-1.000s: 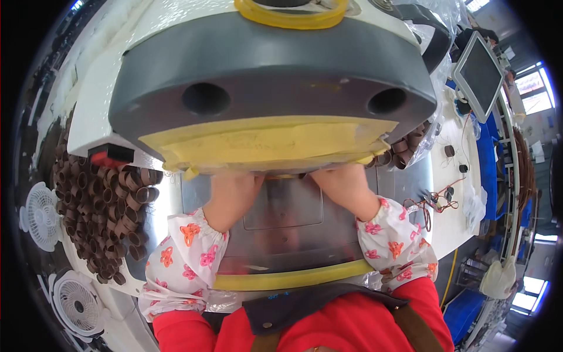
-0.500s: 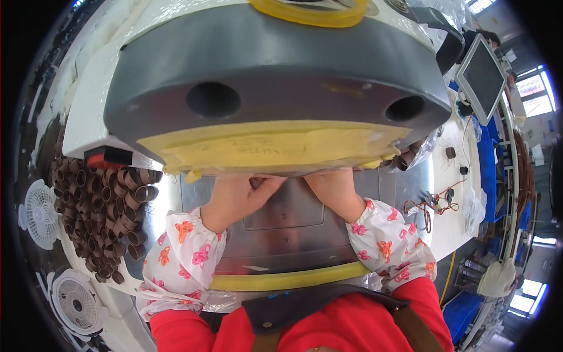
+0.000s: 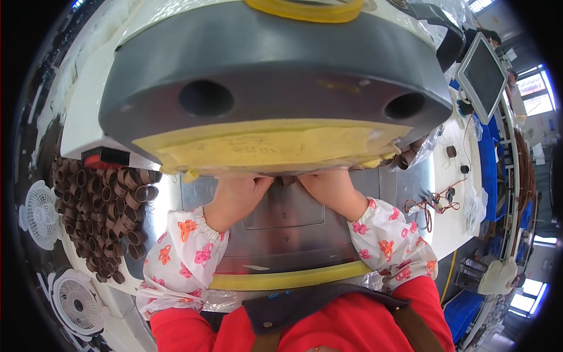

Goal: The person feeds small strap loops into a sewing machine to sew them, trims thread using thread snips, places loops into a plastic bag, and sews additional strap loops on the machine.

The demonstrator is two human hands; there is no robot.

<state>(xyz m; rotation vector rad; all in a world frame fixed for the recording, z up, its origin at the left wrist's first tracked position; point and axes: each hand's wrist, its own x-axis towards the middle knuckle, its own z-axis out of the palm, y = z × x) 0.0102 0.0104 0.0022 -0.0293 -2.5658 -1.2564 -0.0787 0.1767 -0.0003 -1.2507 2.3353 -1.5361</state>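
My left hand and my right hand reach in under the front of a large grey machine head. Between them shows a small bit of a brown band, close against both hands. The left thumb is bent inward, and the right hand curls toward the middle. Most fingertips and the rest of the band are hidden behind the yellow tape strip along the machine's lower edge. Below my wrists lies the machine's shiny metal bed, with a yellow strip along its near edge.
At left, many brown rings are heaped on a white table, beside two white fans. More brown rings lie at the machine's right. Farther right are tangled cords, a tilted screen and blue bins.
My left hand has turned slightly, its thumb drawing back under the machine edge. A brown bit now shows between the hands. The view has shifted a little; the right hand stays nearly in place.
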